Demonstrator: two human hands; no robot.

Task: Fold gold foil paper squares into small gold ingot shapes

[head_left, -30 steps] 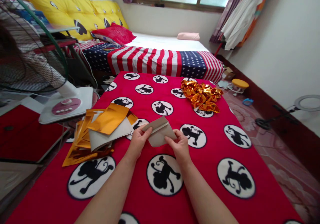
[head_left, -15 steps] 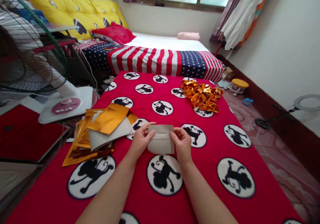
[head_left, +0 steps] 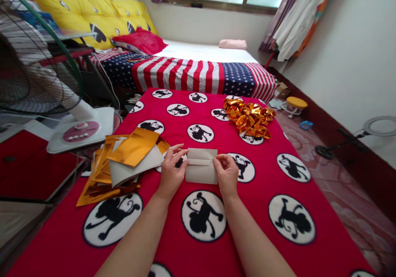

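Observation:
A small sheet of grey-backed paper with fold lines across it is held just above the red cloth. My left hand is at its left edge, thumb and index finger tips closing on the margin while the other fingers are spread. On the right edge, my right hand pinches the sheet between thumb and curled fingers. To the left of my left hand lies a loose stack of gold foil paper, some sheets showing their grey backs.
Crumpled, shiny gold foil pieces are heaped at the far right of the red monkey-print cloth. A fan stands at the left. Beyond the cloth is a bed; a yellow stool sits on the floor at right.
The sheet has shifted slightly up and right and lies flatter. My left fingers have lifted and spread from its left side; my right hand keeps its pinch.

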